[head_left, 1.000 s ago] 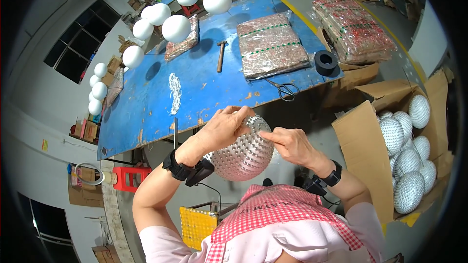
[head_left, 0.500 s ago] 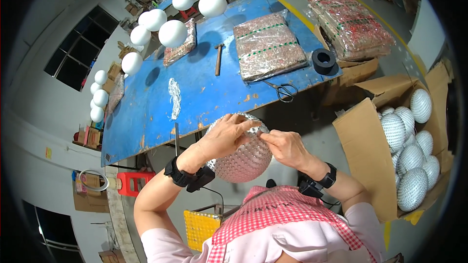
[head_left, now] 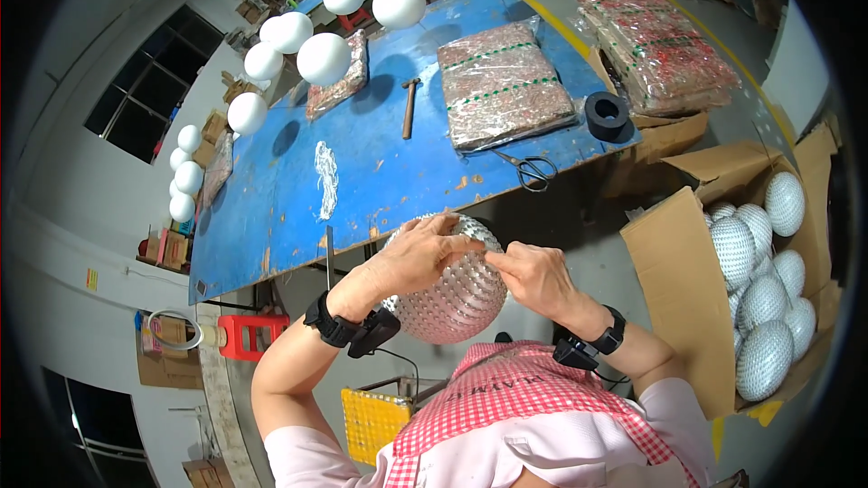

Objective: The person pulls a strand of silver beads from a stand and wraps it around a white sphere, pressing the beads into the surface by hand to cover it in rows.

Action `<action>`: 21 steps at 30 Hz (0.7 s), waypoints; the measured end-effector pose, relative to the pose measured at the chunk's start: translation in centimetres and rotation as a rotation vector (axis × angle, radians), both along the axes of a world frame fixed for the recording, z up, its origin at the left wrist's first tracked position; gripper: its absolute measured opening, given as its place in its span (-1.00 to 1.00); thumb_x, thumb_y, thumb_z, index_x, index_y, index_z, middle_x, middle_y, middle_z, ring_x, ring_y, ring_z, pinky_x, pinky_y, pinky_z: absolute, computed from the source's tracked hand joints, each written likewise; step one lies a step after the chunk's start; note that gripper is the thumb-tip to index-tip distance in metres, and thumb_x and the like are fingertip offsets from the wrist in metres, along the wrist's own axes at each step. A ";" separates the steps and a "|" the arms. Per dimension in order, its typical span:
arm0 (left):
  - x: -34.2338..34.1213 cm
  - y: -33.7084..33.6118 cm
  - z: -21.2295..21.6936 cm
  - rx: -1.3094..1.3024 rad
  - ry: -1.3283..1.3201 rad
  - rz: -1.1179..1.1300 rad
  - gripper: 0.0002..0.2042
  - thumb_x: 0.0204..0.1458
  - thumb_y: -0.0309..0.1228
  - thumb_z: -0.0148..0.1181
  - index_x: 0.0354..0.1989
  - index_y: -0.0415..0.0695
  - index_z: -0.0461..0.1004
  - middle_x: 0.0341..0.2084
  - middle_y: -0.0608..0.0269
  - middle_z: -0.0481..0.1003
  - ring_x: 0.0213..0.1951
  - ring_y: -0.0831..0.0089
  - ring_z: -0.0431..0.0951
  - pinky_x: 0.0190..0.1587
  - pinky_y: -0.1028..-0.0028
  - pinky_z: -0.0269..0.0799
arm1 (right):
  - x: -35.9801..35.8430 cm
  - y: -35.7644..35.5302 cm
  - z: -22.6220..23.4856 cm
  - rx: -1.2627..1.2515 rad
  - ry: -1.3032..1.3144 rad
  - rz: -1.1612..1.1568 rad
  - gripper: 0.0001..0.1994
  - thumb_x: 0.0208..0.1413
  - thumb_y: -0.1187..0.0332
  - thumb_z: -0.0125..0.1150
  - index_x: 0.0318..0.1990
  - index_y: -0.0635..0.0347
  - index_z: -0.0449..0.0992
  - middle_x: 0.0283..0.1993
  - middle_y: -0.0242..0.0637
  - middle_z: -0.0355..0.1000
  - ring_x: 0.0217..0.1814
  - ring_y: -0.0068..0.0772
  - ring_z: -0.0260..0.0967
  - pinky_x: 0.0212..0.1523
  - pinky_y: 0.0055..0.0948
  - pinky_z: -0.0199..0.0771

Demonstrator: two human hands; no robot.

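Note:
A ball covered in rows of shiny silver studs (head_left: 452,303) is held in front of my apron, just off the table's near edge. My left hand (head_left: 418,255) lies over its upper left side, fingers curved onto the studs and gripping it. At the ball's upper right, my right hand (head_left: 535,280) is closed in a pinch, its fingertips close to those of my left hand. Whatever sits between the right fingertips is too small or hidden to make out. A bundle of white string (head_left: 326,181) lies on the blue table (head_left: 380,190) beyond my left hand.
On the table are scissors (head_left: 533,172), black tape (head_left: 607,116), a hammer (head_left: 409,108) and a wrapped package (head_left: 504,86). White balls (head_left: 324,59) appear above its far left side. A carton (head_left: 678,298) of silver studded balls (head_left: 765,360) stands at right; a red stool (head_left: 253,336) at left.
My right fingertips have shifted slightly right and down, and the left fingers have dipped a little. The ball appears slightly turned between my hands. The whole view has drifted a little.

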State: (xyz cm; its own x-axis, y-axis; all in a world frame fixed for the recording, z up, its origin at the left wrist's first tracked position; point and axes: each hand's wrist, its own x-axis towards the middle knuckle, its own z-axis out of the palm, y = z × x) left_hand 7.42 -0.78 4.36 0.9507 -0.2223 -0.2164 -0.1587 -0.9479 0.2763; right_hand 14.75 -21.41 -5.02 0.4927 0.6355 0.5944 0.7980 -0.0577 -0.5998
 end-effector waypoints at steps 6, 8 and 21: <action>-0.1 -1.3 0.9 0.174 -0.136 -0.005 -0.58 0.11 -0.54 0.09 0.13 0.16 0.48 0.09 -0.11 0.33 0.09 0.05 0.36 0.15 0.17 0.26 | -0.1 -0.2 -0.2 -0.087 0.008 0.030 -0.68 -0.11 0.51 0.16 -0.11 0.09 0.54 -0.54 -0.23 0.31 -0.54 -0.12 0.41 -0.57 -0.19 0.39; 0.0 -2.4 1.4 0.230 -0.076 0.063 -0.61 0.12 -0.48 0.12 0.15 0.11 0.46 0.09 -0.13 0.32 0.07 0.03 0.36 0.15 0.16 0.26 | 0.0 -0.2 -0.4 -0.095 0.014 0.035 -0.66 -0.11 0.51 0.15 -0.10 0.08 0.53 -0.54 -0.23 0.31 -0.54 -0.12 0.41 -0.56 -0.19 0.39; -1.1 -2.0 -0.6 0.119 -0.111 0.045 -0.50 0.00 -0.13 0.30 0.16 0.16 0.42 0.18 -0.29 0.22 0.26 -0.25 0.16 0.31 0.02 0.10 | 0.0 0.0 -0.8 0.075 0.195 -0.016 -0.81 -0.02 0.50 0.19 -0.20 0.20 0.55 -0.44 -0.17 0.46 -0.45 -0.09 0.46 -0.46 -0.25 0.43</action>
State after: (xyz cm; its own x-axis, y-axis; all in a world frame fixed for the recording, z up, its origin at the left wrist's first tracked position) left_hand 6.29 -2.83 3.76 0.9787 -0.1574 -0.1315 -0.1382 -0.9798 0.1444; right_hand 14.71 -21.41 -5.82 0.6124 0.5844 0.5323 0.6659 -0.0185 -0.7458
